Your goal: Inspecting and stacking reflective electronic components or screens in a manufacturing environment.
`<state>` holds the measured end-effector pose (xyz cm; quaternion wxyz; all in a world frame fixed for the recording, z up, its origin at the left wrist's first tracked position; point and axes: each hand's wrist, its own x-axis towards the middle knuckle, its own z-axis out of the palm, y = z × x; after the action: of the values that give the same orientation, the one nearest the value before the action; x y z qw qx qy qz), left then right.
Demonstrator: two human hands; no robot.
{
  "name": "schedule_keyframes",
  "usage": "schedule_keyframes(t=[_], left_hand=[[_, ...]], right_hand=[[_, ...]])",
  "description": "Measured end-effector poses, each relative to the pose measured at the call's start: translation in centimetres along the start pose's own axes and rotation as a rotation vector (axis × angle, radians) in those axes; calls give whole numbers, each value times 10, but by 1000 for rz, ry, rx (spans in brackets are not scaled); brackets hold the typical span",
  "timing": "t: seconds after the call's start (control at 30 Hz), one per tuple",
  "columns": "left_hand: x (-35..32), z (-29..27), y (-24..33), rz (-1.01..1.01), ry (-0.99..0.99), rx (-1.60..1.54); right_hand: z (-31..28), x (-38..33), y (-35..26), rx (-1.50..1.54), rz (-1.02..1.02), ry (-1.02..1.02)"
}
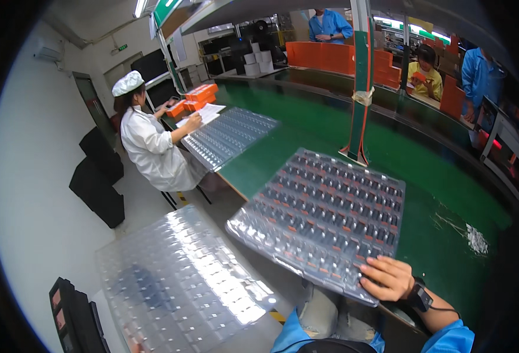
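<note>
My right hand (pixel 387 277) grips the near right corner of a clear plastic tray (pixel 324 217) filled with rows of small dark parts. The tray is tilted and hangs over the front edge of the green workbench (pixel 424 176). A black band with a cable sits on that wrist. My left hand is not in view. Below and to the left, a stack of clear empty-looking trays (pixel 177 282) lies lower down.
A person in a white coat and cap (pixel 148 141) writes on paper at the bench's far left, beside another clear tray (pixel 230 135) and orange boxes (pixel 195 97). A green post (pixel 360 100) stands on the bench. Other people stand behind orange bins (pixel 330 56).
</note>
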<state>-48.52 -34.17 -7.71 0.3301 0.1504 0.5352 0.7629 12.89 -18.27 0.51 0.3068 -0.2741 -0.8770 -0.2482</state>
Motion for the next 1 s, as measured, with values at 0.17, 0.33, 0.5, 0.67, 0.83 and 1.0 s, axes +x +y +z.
schedule_keyframes(t=[0.17, 0.33, 0.5, 0.67, 0.83, 1.0], left_hand=[[41, 10, 38, 154, -302, -238], [97, 165, 20, 182, -290, -379], [167, 328, -12, -3, -512, -375], [265, 460, -66, -25, -840, -350], [330, 533, -119, -128, -814, -378], [350, 565, -151, -144, -824, -135]], right_hand=[[-7, -14, -2, 61, 34, -117], [-13, -18, -4, 298, 231, -301], [-13, -24, -2, 603, 466, -387], [-10, -28, 3, 618, 461, -451], [-7, -27, 3, 558, 441, -454], [-6, -27, 5, 576, 483, -497]])
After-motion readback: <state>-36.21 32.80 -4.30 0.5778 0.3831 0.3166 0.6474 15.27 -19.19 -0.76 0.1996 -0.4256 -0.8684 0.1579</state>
